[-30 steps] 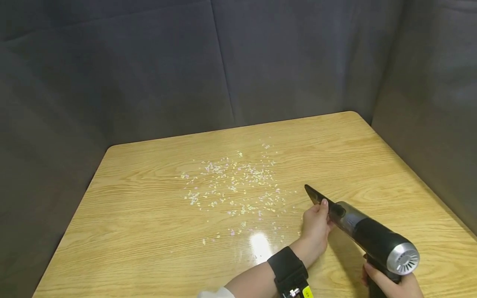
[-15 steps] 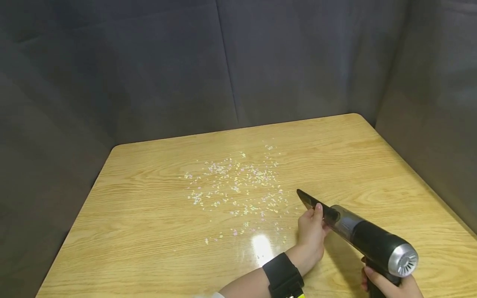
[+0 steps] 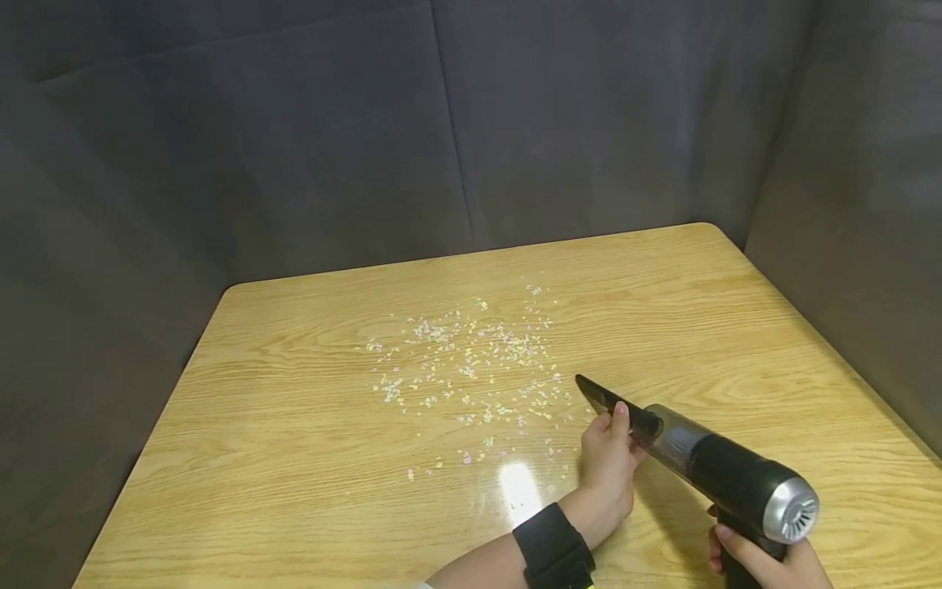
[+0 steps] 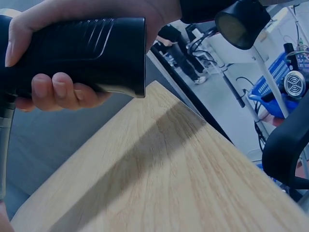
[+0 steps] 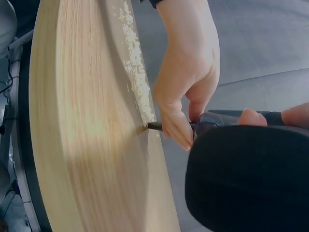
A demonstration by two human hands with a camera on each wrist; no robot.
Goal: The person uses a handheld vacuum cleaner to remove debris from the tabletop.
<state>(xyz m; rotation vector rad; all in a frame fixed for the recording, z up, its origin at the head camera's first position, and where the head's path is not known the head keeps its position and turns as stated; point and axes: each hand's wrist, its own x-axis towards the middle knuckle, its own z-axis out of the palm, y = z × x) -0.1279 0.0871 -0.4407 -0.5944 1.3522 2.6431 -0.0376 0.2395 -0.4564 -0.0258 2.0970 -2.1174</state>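
Facing dark cloth [image 3: 294,147], hung beyond the far, left and right edges of the desk [image 3: 257,458], wood-grained on top and rounded at both far corners. Catching, in the left wrist view, a person [image 4: 186,58] in dark trousers off past the desk's edge and, farther right, a blue basket [image 4: 279,66] with things in it. Holding the vacuum [image 3: 736,474] over the right half of the desk, toward the near edge, slanting from its silver end on the right down toward the middle. Gripping the handle [image 4: 82,53] with the right hand [image 3: 773,560], fingers [image 4: 61,90] curled well round it. Steadying the front with the left hand [image 3: 609,462], pinching the nozzle [image 3: 594,394] between thumb and fingers. Wearing a black strap [image 3: 550,544] at the left wrist. Aiming the nozzle's tip leftward and toward the far edge, just beside the bits [image 3: 515,348]; hard to tell whether touching the desk. Seeing bits in yellow, white and pink, scattered loosely across the middle of the desk, well apart from both far corners.
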